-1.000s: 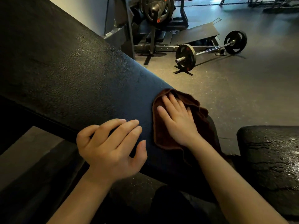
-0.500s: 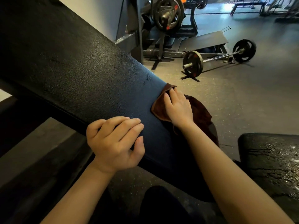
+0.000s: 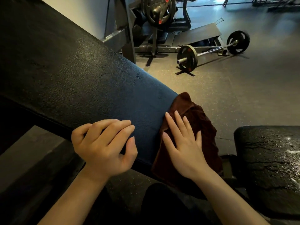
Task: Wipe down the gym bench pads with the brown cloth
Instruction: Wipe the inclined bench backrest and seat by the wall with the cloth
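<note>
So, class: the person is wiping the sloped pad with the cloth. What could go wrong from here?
1. The brown terry cloth overhangs the lower end of the sloped black textured back pad, and the right hand only presses it flat, so it might slide off.
2. The left hand covers a patch that may get missed.
3. The wet black seat pad may stay slippery if skipped.

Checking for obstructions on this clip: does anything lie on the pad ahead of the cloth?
Nothing visible does. The right hand presses the brown cloth on the slanted black textured pad; the left hand rests at the pad's near edge, beside the cloth.
</note>
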Tool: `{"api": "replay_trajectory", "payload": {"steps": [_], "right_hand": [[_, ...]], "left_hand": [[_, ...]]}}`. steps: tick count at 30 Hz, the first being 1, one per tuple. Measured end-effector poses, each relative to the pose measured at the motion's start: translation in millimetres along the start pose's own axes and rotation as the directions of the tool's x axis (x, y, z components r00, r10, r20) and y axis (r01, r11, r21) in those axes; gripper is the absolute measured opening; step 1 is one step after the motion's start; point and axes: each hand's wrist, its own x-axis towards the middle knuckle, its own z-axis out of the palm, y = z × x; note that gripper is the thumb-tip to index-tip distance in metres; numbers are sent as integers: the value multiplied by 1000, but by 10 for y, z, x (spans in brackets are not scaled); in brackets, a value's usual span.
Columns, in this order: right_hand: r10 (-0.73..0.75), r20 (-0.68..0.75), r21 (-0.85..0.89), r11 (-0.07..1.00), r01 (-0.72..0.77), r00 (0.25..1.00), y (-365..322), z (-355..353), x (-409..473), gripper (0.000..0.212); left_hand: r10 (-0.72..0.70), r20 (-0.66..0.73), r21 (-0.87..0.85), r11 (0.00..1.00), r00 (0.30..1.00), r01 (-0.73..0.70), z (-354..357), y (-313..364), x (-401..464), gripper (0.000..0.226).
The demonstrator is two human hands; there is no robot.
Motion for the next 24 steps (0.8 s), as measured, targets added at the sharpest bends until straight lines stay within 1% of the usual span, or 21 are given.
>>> {"api": "replay_trajectory", "payload": {"steps": [4, 7, 9, 12, 14, 16, 21, 24], "right_hand": [[28, 1, 29, 999, -28, 1000, 90, -90, 451, 66], [85, 0, 47, 995, -85, 996, 263, -171, 905, 59], [107, -15, 61, 993, -106, 994, 359, -210, 1119, 59], [131, -60, 89, 988, -126, 989, 414, -215, 1190, 61], [152, -62, 104, 984, -145, 986, 399, -199, 1095, 61], [156, -54, 77, 985, -152, 986, 404, -169, 920, 61], [159, -10, 39, 987, -158, 987, 480, -114, 280, 60], [177, 13, 30, 984, -177, 984, 489, -55, -227, 70]], "left_hand": [[29, -10, -7, 1000, 1000, -29, 19, -28, -20, 43], [32, 4, -6, 999, 999, -32, 21, -44, -29, 43], [26, -5, -14, 1000, 1000, -26, 15, -44, -31, 43], [8, -24, -26, 1000, 1000, -9, 11, -34, -9, 42], [-3, -31, -21, 1000, 1000, 3, 17, -33, 3, 42], [-8, -33, -17, 1000, 999, 7, 10, -35, 5, 40], [-31, -19, -14, 999, 999, 31, -23, -9, 11, 35], [-40, -4, -5, 999, 999, 40, -36, 9, 20, 30]]}}
